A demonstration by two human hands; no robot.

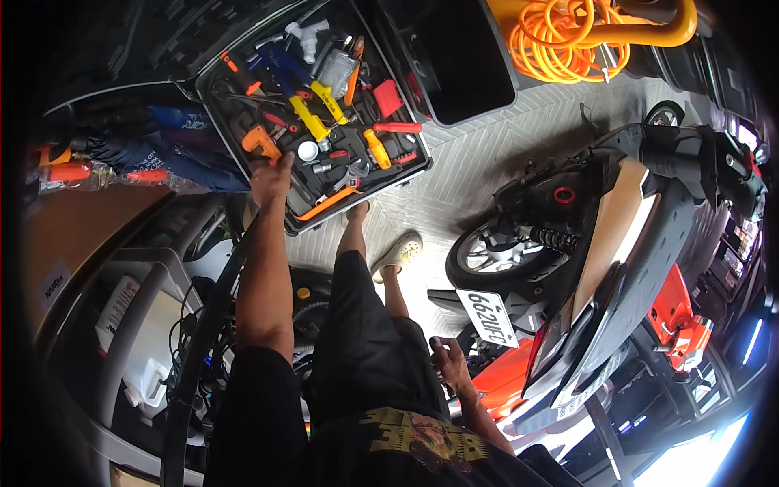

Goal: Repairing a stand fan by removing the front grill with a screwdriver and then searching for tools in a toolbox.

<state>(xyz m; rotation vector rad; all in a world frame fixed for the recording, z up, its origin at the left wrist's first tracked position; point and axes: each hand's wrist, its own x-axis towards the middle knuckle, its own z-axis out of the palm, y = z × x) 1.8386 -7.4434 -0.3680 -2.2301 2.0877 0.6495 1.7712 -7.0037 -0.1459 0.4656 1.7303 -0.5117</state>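
My left hand (271,177) reaches forward to the near edge of an open black tool case (414,166). Its fingers touch an orange-handled tool (261,142) lying there. Whether the fingers have closed on it is hidden. The case holds several tools with yellow, red, orange and blue handles, among them a yellow-handled tool (308,118) and a small round white part (307,150). My right hand (447,359) hangs low beside my hip, fingers loosely curled, next to the tail of a scooter (584,268). It holds nothing that I can see.
The scooter has a black and tan seat, a rear wheel (487,252) and a white plate. Orange hose (560,36) coils at the back. Blue folded umbrellas (162,150) lie left of the case. A cart with cables and a white jug (150,381) stands at lower left.
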